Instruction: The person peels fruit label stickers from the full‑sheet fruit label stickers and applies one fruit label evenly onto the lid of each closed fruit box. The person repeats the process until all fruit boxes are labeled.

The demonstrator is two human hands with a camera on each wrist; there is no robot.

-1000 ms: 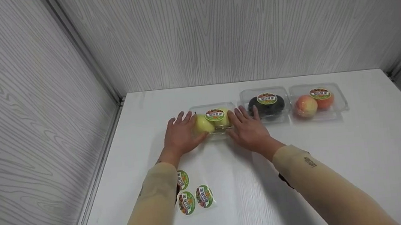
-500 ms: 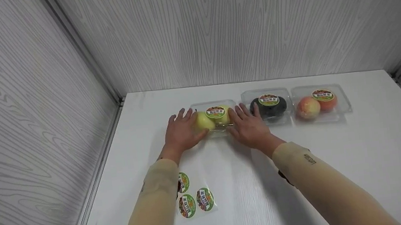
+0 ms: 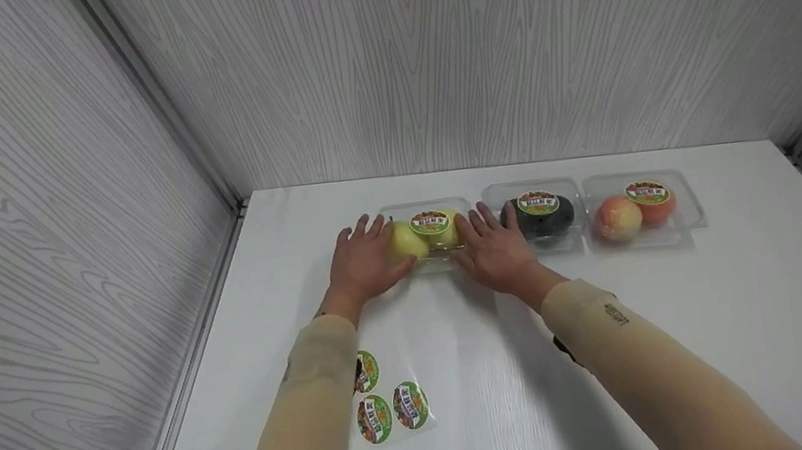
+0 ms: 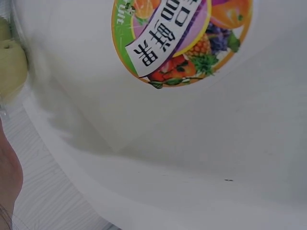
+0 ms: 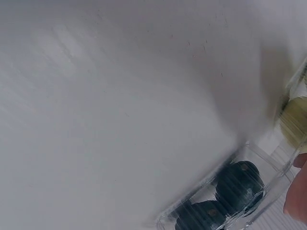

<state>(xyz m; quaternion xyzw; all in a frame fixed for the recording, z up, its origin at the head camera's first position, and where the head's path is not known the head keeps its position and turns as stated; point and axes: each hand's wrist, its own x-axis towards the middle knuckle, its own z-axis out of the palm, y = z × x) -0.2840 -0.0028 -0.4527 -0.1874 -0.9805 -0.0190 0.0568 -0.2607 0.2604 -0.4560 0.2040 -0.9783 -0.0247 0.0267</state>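
Note:
A clear plastic box (image 3: 399, 208) holding yellow-green pears (image 3: 410, 241) sits near the back of the white table. On its lid is an oval fruit sticker (image 3: 429, 222). My left hand (image 3: 364, 263) lies against its left side, fingers extended and thumb at the front corner. Against the right side rests my right hand (image 3: 499, 253), likewise with fingers straight; its outer fingers reach close to the neighbouring box of dark fruit (image 3: 558, 216). In the left wrist view only a pear (image 4: 12, 67) and part of the hand show at the left edge.
A third stickered box (image 3: 694, 203) with a peach (image 3: 618, 219) and an orange fruit (image 3: 660, 210) stands further right. A clear sheet with oval stickers (image 3: 411, 405) lies beside my left sleeve. The grey wood-grain wall (image 3: 428, 63) rises behind the table.
The pear box has slid slightly back toward the wall, with both hands keeping to its sides. The whole view has shifted a little.

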